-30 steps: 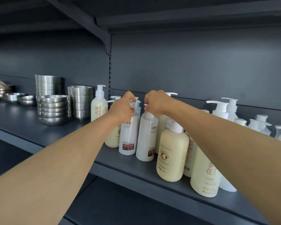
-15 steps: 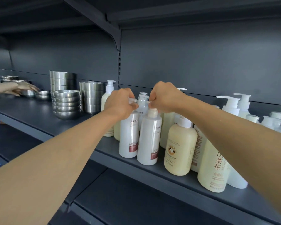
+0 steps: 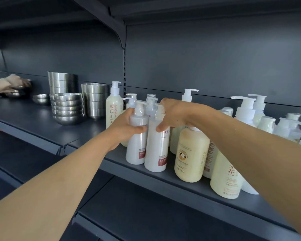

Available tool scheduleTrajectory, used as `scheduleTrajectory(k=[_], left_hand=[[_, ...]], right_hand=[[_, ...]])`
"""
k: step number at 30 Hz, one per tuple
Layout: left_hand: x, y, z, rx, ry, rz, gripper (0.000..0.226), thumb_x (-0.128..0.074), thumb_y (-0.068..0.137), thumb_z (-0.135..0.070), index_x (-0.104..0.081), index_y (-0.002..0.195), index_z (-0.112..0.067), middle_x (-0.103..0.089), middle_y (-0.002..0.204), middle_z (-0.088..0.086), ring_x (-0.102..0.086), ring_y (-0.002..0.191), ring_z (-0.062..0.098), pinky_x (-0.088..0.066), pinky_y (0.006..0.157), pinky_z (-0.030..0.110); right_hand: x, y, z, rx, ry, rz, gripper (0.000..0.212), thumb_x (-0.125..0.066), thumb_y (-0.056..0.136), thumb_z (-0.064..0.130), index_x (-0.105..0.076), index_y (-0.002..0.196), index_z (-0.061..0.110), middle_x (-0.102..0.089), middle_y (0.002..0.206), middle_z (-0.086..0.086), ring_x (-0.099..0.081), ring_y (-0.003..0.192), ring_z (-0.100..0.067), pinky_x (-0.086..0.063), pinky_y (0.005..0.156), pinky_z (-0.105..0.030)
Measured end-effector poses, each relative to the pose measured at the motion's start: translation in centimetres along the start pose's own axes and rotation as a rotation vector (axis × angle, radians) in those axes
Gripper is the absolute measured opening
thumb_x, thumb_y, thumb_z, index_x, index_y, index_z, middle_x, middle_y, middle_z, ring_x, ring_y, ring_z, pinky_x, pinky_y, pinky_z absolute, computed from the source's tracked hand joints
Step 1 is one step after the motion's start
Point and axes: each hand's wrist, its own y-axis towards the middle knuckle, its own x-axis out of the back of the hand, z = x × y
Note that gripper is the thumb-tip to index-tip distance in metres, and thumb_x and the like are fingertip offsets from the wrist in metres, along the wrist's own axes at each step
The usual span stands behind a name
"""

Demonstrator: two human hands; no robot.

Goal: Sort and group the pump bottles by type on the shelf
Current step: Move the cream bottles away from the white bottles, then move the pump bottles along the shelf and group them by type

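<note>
Pairing two matching white pump bottles at shelf front

Left white bottle (image 3: 136, 136) & right white bottle (image 3: 156, 145) standing touching on shelf (image 3: 189, 186); left hand (image 3: 127, 126) and right hand (image 3: 174, 113) each gripping one. Next, prob.: sliding pair clear of cream bottles (image 3: 191, 152) w/o tipping.

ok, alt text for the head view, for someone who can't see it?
Both hands reach onto a dark shelf: the left hand grips one white pump bottle, the right hand grips its twin. Cream pump bottles stand right, stacked steel bowls left.
</note>
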Motion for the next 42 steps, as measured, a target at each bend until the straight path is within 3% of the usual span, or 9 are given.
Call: scheduleTrajectory(k=[5, 11, 14, 18, 25, 30, 34, 37, 42], left_hand=[[0.6, -0.3, -0.1, 0.008, -0.026, 0.014, 0.057, -0.075, 0.079, -0.016, -0.049, 0.129, -0.021, -0.059, 0.125, -0.001, -0.056, 0.116, 0.019, -0.044, 0.102, 0.041], [1.1, -1.9, -0.9, -0.004, -0.028, -0.001, 0.046, -0.071, 0.081, -0.004, -0.051, 0.121, -0.016, -0.063, 0.116, 0.004, -0.060, 0.106, 0.020, -0.050, 0.083, 0.029], [1.7, -3.0, -1.5, 0.011, -0.036, -0.033, 0.055, -0.071, 0.081, -0.004, -0.045, 0.129, -0.014, -0.060, 0.118, 0.005, -0.059, 0.103, 0.019, -0.048, 0.077, 0.029], [2.3, -4.8, -3.4, 0.013, -0.024, -0.039, 0.060, -0.073, 0.080, -0.008, -0.042, 0.131, -0.013, -0.060, 0.119, 0.004, -0.060, 0.106, 0.020, -0.049, 0.087, 0.036], [0.3, -9.2, -9.5, -0.065, 0.028, 0.105, 0.039, -0.069, 0.083, -0.006, -0.049, 0.115, -0.017, -0.063, 0.105, -0.001, -0.061, 0.098, 0.016, -0.050, 0.087, 0.033], [-3.6, -12.3, -13.5, -0.125, 0.014, 0.199, 0.036, -0.067, 0.084, -0.006, -0.051, 0.113, -0.019, -0.064, 0.102, -0.003, -0.062, 0.091, 0.011, -0.052, 0.074, 0.027], [-8.7, -14.4, -16.4, -0.169, 0.006, 0.263, 0.029, -0.067, 0.084, -0.007, -0.055, 0.107, -0.021, -0.066, 0.103, -0.003, -0.063, 0.095, 0.014, -0.052, 0.081, 0.031], [-13.7, -15.8, -18.6, -0.196, -0.017, 0.314, 0.036, -0.067, 0.084, -0.008, -0.054, 0.116, -0.018, -0.066, 0.108, 0.000, -0.063, 0.100, 0.017, -0.052, 0.087, 0.036], [-23.3, -18.4, -22.1, -0.209, -0.098, 0.404, 0.042, -0.068, 0.083, -0.006, -0.051, 0.120, -0.015, -0.066, 0.107, 0.000, -0.063, 0.100, 0.017, -0.052, 0.083, 0.032]], right_hand=[[-0.3, -0.2, 0.3, -0.010, 0.038, -0.013, 0.075, -0.074, 0.079, 0.027, -0.031, 0.138, 0.010, -0.051, 0.126, -0.007, -0.057, 0.106, -0.026, -0.050, 0.092, -0.037], [-0.9, -1.5, 0.5, 0.011, 0.112, -0.104, 0.078, -0.071, 0.081, 0.027, -0.026, 0.142, 0.006, -0.040, 0.140, -0.008, -0.044, 0.123, -0.026, -0.040, 0.088, -0.030], [-0.7, -2.8, 0.7, 0.017, 0.175, -0.152, 0.071, -0.072, 0.080, 0.028, -0.033, 0.136, 0.007, -0.044, 0.132, -0.006, -0.045, 0.106, -0.022, -0.039, 0.078, -0.029], [0.8, -5.2, 0.7, 0.039, 0.307, -0.218, 0.049, -0.076, 0.075, 0.029, -0.045, 0.110, 0.011, -0.051, 0.106, -0.003, -0.051, 0.092, -0.021, -0.046, 0.068, -0.031], [4.4, -11.8, -2.0, -0.003, 0.380, -0.299, 0.045, -0.077, 0.071, 0.039, -0.055, 0.101, 0.013, -0.066, 0.099, -0.005, -0.067, 0.085, -0.022, -0.057, 0.076, -0.038], [6.5, -17.8, -6.6, -0.102, 0.350, -0.371, 0.050, -0.077, 0.069, 0.042, -0.054, 0.100, 0.011, -0.065, 0.097, -0.007, -0.068, 0.080, -0.024, -0.058, 0.076, -0.039], [7.9, -22.7, -11.6, -0.175, 0.325, -0.415, 0.045, -0.077, 0.071, 0.039, -0.055, 0.100, 0.012, -0.065, 0.098, -0.007, -0.067, 0.083, -0.023, -0.058, 0.075, -0.038], [8.8, -26.7, -15.7, -0.231, 0.325, -0.455, 0.044, -0.077, 0.072, 0.038, -0.054, 0.100, 0.012, -0.062, 0.099, -0.007, -0.064, 0.089, -0.023, -0.059, 0.074, -0.037], [10.4, -33.6, -23.0, -0.314, 0.305, -0.492, 0.032, -0.075, 0.075, 0.032, -0.053, 0.087, 0.013, -0.062, 0.094, -0.006, -0.063, 0.083, -0.020, -0.057, 0.065, -0.032]])
